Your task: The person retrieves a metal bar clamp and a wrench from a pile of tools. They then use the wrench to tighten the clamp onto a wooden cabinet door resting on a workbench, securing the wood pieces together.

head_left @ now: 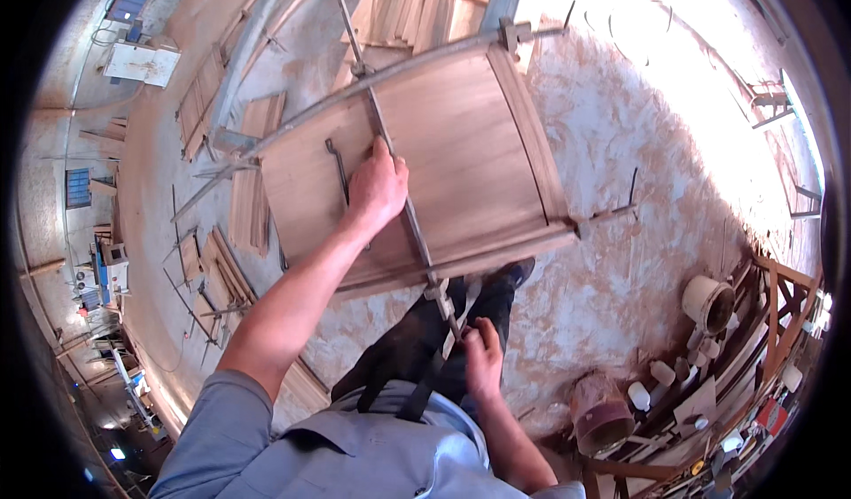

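Observation:
A wooden panel [470, 136] with a frame strip along its right side lies in front of me, held between metal clamps. One long bar clamp [414, 226] crosses over its face. My left hand [379, 184] is closed around that bar near the middle of the panel. Close to my body, my right hand [483, 357] has its fingers closed at the screw end of the same clamp; the handle is mostly hidden by them. Left of my left hand, a hooked metal rod [335, 158] rests on the panel. Another clamp with a bent handle [631, 193] sticks out past the lower right corner.
Stacked boards [399, 7] lie beyond the panel, with more boards [253, 180] to its left. Grey metal beams [244, 60] stand at the far left. At the lower right are a white bucket [700, 302], a stained drum [603, 419], bottles [639, 396] and a wooden rack [780, 308].

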Motion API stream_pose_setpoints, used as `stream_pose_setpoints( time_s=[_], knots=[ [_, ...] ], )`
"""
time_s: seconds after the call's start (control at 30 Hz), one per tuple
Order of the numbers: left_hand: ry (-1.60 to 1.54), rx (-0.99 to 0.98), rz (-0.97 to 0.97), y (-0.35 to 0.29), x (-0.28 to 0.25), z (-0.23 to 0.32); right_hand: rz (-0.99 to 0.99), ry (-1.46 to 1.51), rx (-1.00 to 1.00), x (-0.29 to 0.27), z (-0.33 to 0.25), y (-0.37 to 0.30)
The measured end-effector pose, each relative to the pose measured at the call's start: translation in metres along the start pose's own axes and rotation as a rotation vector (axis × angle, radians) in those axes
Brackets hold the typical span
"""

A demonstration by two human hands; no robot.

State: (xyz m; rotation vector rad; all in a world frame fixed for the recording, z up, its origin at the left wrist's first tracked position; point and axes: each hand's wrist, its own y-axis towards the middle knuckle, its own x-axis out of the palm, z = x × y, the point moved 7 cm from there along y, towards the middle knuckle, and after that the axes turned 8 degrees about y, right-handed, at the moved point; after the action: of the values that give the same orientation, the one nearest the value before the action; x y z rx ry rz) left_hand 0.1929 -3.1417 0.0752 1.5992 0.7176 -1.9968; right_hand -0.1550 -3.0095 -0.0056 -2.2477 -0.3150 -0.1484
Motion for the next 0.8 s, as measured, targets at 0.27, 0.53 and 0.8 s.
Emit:
stream_pose_setpoints(
  time_s=[0.27, 0.53, 0.8],
  knots=[
    [-0.076, 0.003, -0.053, 0.003, 0.002, 0.0, -0.515, 0.837, 0.407, 0.053, 0.0, 0.009],
    [0.041, -0.099, -0.066, -0.004, -0.004, 0.006, -0.201, -0.708, -0.424, 0.023, -0.127, 0.009],
    [0.093, -0.063, 0.011, -0.003, -0.004, 0.009, -0.331, -0.774, -0.145, 0.102, -0.093, 0.041]
  ],
)
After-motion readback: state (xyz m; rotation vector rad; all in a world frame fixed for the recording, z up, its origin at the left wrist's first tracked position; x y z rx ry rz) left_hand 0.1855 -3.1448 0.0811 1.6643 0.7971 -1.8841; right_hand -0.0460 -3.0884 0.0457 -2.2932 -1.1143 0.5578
